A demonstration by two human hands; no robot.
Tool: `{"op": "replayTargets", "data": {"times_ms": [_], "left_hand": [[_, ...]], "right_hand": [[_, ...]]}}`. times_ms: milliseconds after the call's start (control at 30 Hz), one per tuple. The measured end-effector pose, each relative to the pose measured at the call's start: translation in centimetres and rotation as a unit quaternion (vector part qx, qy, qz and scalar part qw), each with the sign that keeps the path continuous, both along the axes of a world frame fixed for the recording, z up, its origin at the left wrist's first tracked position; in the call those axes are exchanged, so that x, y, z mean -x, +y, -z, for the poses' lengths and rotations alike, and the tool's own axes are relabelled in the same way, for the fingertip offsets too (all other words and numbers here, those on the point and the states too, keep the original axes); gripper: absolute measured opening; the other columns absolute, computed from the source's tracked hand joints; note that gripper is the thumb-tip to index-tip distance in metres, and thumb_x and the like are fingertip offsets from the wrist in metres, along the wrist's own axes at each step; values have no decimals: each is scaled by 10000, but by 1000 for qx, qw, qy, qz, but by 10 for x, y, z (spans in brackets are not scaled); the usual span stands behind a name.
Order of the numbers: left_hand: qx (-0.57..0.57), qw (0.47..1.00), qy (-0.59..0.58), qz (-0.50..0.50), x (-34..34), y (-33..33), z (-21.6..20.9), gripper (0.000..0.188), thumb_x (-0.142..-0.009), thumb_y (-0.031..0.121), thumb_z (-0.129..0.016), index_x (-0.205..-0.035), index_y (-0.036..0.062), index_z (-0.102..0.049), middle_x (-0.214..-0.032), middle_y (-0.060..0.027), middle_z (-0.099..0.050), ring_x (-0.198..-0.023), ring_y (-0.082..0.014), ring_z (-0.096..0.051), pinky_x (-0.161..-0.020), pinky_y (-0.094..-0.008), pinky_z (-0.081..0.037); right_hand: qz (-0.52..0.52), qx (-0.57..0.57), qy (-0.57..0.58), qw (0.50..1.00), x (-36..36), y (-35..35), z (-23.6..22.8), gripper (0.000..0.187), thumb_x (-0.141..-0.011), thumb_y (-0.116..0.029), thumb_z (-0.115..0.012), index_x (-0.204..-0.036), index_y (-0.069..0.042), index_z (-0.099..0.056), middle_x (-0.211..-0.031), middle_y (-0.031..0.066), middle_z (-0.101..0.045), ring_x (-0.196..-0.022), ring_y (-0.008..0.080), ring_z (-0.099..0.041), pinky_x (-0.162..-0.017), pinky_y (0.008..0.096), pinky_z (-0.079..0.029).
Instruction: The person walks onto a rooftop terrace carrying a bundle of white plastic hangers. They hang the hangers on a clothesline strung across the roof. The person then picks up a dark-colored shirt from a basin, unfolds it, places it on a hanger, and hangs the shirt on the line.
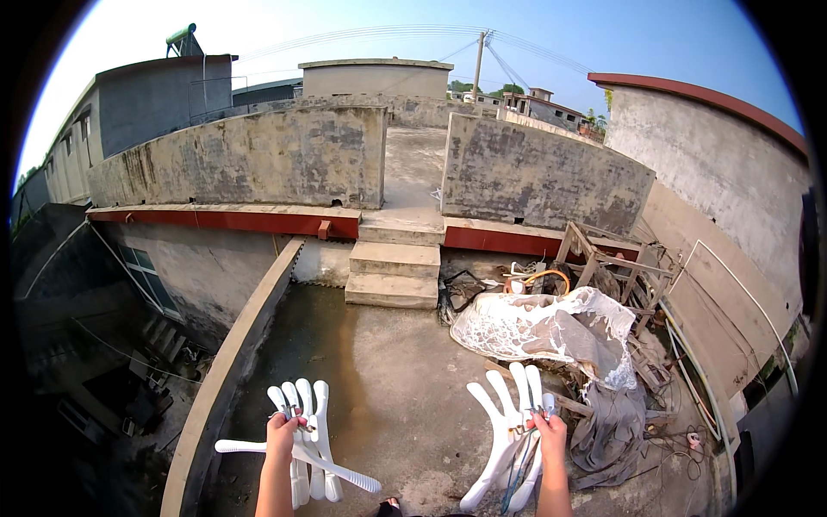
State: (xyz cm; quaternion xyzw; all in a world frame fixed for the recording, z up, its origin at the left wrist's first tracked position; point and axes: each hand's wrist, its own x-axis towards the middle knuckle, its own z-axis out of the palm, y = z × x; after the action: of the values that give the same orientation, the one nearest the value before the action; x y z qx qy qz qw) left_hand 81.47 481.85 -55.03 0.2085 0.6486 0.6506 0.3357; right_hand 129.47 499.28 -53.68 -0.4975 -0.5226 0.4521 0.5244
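My left hand is closed around the hooks of several white clothes hangers. Most of that bunch hangs with its arms up and down, while one hanger lies crosswise in front. On the right, my right hand grips a second bunch of white hangers by the hooks, its arms fanned out up and down. A thin bluish strip shows among the hangers on this side. The two bunches are held apart, in front of me above the concrete floor. My fingers partly hide the hooks.
Concrete steps lead up to a gap between weathered walls. At the right lie a torn white-and-grey cover, grey cloth and a wooden frame. A low ledge borders a drop on the left. Part of the floor looks wet.
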Motion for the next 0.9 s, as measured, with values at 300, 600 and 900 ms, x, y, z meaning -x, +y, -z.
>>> {"op": "replayTargets", "data": {"times_ms": [300, 600, 900], "left_hand": [[-55, 996, -1, 70, 36, 294, -36, 168, -822, 9, -483, -942, -53, -584, -759, -59, -607, -767, -156, -567, -795, -264, -396], [-40, 998, 8, 44, 95, 532, -49, 156, -820, 22, -503, -931, -45, -590, -765, -52, -613, -754, -124, -553, -786, -246, -383], [0, 999, 33, -38, 222, 712, -9, 151, -797, -11, -493, -912, -51, -581, -731, -70, -608, -707, -131, -563, -730, -244, -407]], "right_hand": [[80, 10, 69, 994, 35, 227, 14, 149, -847, -121, -565, -817, 22, -596, -684, 44, -595, -635, 98, -529, -641, 232, -404], [35, 49, 104, 993, 124, 520, 16, 109, -807, -109, -601, -777, -10, -565, -659, 41, -571, -619, 120, -540, -627, 250, -415], [-59, 23, 115, 991, 268, 788, 23, 104, -810, -93, -584, -782, 2, -550, -614, 32, -534, -570, 120, -514, -641, 253, -445]]}}
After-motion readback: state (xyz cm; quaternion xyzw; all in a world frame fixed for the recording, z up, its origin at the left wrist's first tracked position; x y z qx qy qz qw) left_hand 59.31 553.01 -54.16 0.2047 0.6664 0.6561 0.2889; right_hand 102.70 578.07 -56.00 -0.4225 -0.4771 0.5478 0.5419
